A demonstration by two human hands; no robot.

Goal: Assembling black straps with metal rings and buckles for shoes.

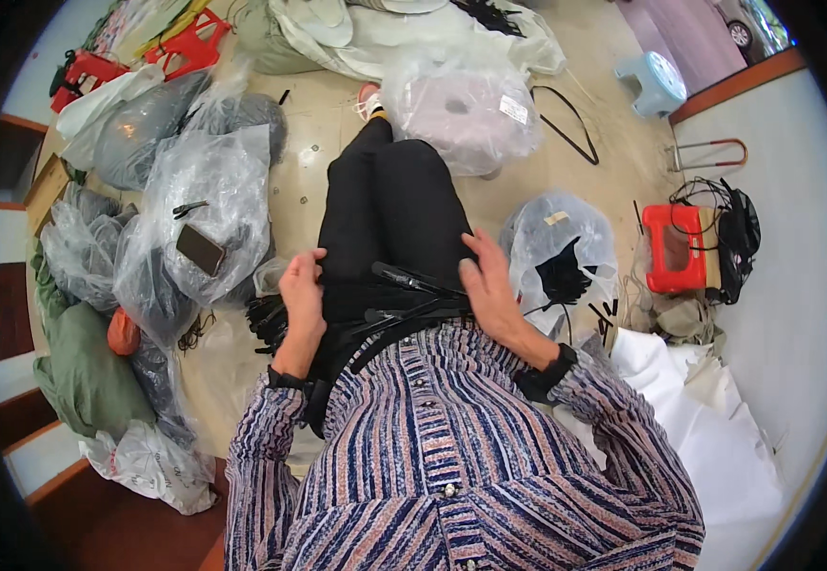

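Black strips (404, 278) with thin ends lie across my lap on black trousers. At the lap's left edge my left hand (303, 300) is closed, its thumb and fingertips drawn together. A bunch of black strips (266, 322) hangs beside its wrist. Opposite, my right hand (491, 290) rests along the right thigh, thumb near the bent forefinger. Anything dark in either pinch blends into the black cloth, so I cannot make it out. To the right of this hand stands a clear plastic bag (558, 214) with black strips (564, 274) inside.
Ahead lies a wrapped pale bundle (466, 114). Filled plastic bags (206, 176), one bearing a phone (201, 249), crowd the left. A red stool (672, 249) and white sheeting (699, 419) are on the right; a light blue stool (656, 84) stands farther off.
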